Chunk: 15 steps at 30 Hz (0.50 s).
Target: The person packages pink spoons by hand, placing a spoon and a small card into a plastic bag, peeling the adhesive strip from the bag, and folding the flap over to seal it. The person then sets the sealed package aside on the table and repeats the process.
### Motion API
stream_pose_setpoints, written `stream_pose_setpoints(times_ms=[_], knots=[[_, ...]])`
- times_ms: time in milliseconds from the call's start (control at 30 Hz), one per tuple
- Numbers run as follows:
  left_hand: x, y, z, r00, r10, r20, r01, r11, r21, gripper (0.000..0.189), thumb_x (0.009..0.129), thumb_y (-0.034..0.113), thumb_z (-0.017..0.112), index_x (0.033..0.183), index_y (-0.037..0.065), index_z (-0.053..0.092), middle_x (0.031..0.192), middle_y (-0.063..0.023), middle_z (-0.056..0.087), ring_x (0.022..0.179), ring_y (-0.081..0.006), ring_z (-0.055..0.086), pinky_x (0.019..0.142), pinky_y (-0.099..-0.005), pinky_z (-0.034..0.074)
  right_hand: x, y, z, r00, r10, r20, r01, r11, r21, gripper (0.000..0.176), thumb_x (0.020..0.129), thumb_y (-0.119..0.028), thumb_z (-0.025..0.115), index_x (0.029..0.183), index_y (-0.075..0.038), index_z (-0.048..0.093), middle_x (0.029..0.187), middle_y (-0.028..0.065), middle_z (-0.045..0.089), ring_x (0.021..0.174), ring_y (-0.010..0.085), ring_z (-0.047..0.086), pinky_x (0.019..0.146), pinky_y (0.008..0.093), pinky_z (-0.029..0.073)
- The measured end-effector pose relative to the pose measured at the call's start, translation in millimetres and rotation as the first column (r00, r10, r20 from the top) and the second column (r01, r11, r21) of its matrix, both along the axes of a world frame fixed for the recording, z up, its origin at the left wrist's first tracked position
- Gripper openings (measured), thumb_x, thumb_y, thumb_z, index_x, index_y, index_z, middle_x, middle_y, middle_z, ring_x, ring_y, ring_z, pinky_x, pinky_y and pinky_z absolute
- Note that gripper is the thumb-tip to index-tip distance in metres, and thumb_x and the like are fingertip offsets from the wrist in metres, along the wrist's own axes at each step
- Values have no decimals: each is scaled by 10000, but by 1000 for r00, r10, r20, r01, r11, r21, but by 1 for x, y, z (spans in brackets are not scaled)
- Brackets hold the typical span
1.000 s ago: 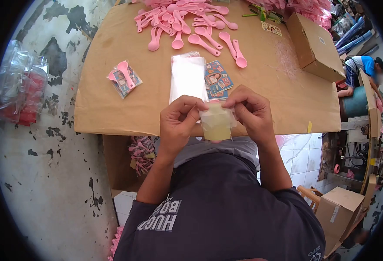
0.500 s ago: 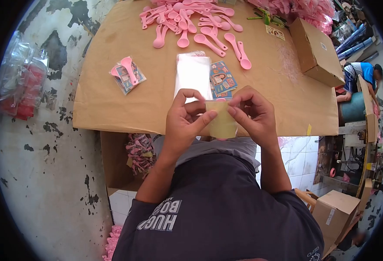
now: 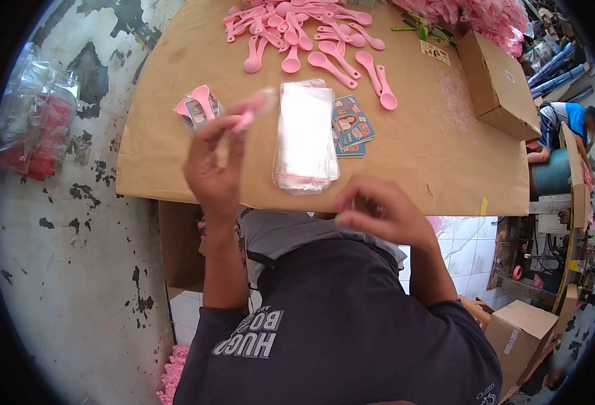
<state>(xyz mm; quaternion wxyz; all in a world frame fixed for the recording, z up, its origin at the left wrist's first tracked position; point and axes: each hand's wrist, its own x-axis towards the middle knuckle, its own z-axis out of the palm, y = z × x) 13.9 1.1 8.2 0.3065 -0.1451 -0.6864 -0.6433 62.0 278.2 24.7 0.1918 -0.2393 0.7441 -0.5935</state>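
My left hand (image 3: 214, 165) is raised over the left part of the table, its thumb and fingers pinched on a bagged pink spoon (image 3: 249, 111), blurred by motion. Just behind that hand lie finished packets with pink spoons (image 3: 203, 101) over a printed card. My right hand (image 3: 382, 210) hovers at the table's front edge, fingers loosely curled and apart, with nothing visible in them. Between the hands sits a stack of clear plastic bags (image 3: 305, 135). Beside it, blue printed cards (image 3: 351, 125) lie partly under the bags.
Loose pink measuring spoons (image 3: 290, 62) are heaped at the table's back. A cardboard box (image 3: 496, 84) stands at the right edge. Clear bags hang on the left wall (image 3: 95, 223). A person in a blue and white shirt (image 3: 562, 118) is bent over at the far right.
Both hands were together holding the packet at the front edge. The left hand has carried it left and away from me; the right has let go and dropped toward the table edge.
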Motion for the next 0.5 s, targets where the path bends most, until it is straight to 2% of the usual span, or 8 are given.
stream_pose_setpoints(times_ms=[33,100,133,200,233,300,400,500], knots=[[-7,-13,-2,1000,-4,2,4,1000,-3,241,949,-77,641,1181,-10,637,1244,-173,701,1157,-207,670,1035,-329,498,5,-2,-1,1000,-4,2,4,1000,-3,166,921,-145,772,1040,-63,692,852,-33,625,653,18,492,563,213,359],[-17,-33,-4,980,200,-11,-194,934,-299,284,933,-99,610,1203,-13,626,1309,-179,683,1177,-205,669,1027,-323,497,15,-12,-6,938,282,203,-303,950,78,196,958,-199,719,1072,-42,684,877,51,689,729,127,624,661,294,485],[-14,-36,-1,941,317,116,-235,862,-450,409,894,-134,525,1271,1,610,1357,-171,663,1212,-209,664,1013,-325,494,19,-17,-16,939,278,202,-298,951,78,196,958,-199,719,1072,-42,684,877,51,689,729,127,624,661,294,485],[-8,-40,-5,923,339,181,-221,855,-469,467,878,-135,490,1305,18,601,1365,-167,658,1229,-219,659,976,-321,505,26,-25,-53,957,273,95,-289,913,290,252,953,-223,695,1114,-30,678,984,120,725,900,261,695,806,395,531],[-6,-42,-8,897,366,246,-212,847,-487,526,862,-135,455,1340,35,592,1373,-163,654,1246,-230,654,939,-317,517,28,-27,-66,957,274,93,-290,912,289,252,953,-223,695,1114,-30,678,984,120,725,900,261,695,806,395,531],[1,-39,-15,921,346,181,-218,839,-499,564,847,-132,437,1357,53,589,1389,-160,645,1246,-238,654,879,-300,524,34,-31,-93,977,127,-174,-23,865,501,245,954,-219,696,1106,-27,678,948,116,714,909,279,689,826,424,522],[15,-24,-22,930,318,182,-201,857,-475,596,840,-124,429,1384,67,580,1413,-156,631,1244,-249,656,772,-273,532,25,-33,-135,970,122,-212,32,794,607,326,945,-294,679,1177,-65,671,1168,135,696,1099,320,657,949,471,503],[17,-22,-35,927,291,238,-167,885,-434,563,863,-108,458,1392,48,575,1428,-155,618,1254,-254,650,688,-267,531,-9,-12,-188,940,85,-330,113,835,538,372,923,-311,700,1209,-77,672,1198,124,679,1137,315,641,987,449,497]])
